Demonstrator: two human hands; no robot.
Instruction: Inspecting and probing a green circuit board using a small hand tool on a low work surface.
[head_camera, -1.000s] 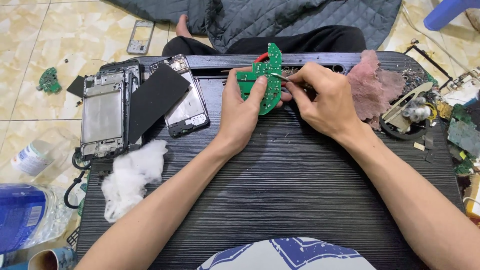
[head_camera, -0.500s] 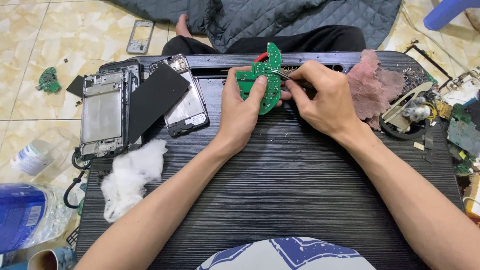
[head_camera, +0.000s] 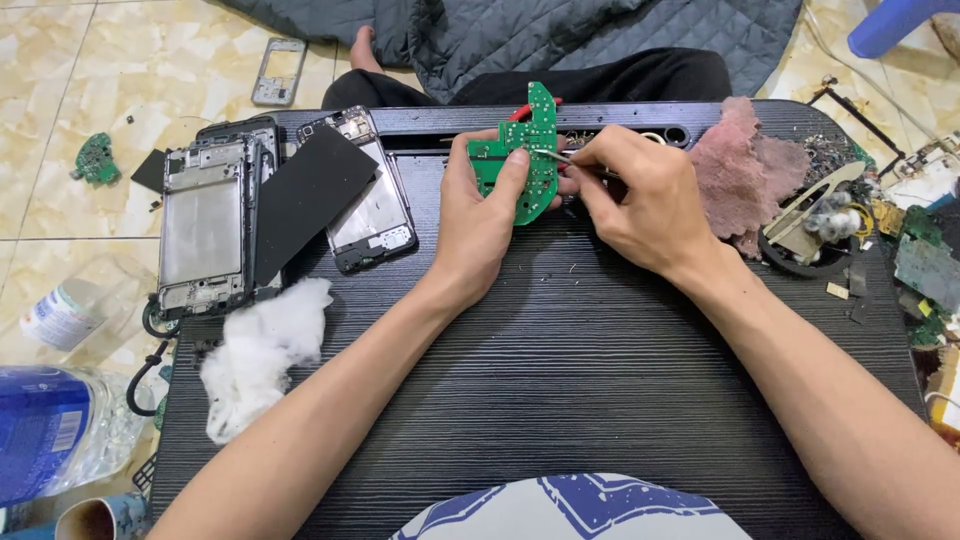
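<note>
My left hand (head_camera: 480, 215) holds a green circuit board (head_camera: 525, 150) upright over the far part of the black table (head_camera: 560, 380), thumb pressed on its face. My right hand (head_camera: 640, 200) pinches thin metal tweezers (head_camera: 560, 158), whose tip touches the middle of the board. A red piece shows just behind the board's top edge.
Left of the hands lie dismantled phone frames (head_camera: 205, 225), a black panel (head_camera: 305, 195) and a wad of white cotton (head_camera: 262, 350). A pinkish rag (head_camera: 745, 170) and scrap parts (head_camera: 815, 225) sit at the right. A plastic bottle (head_camera: 60, 425) lies on the tiled floor.
</note>
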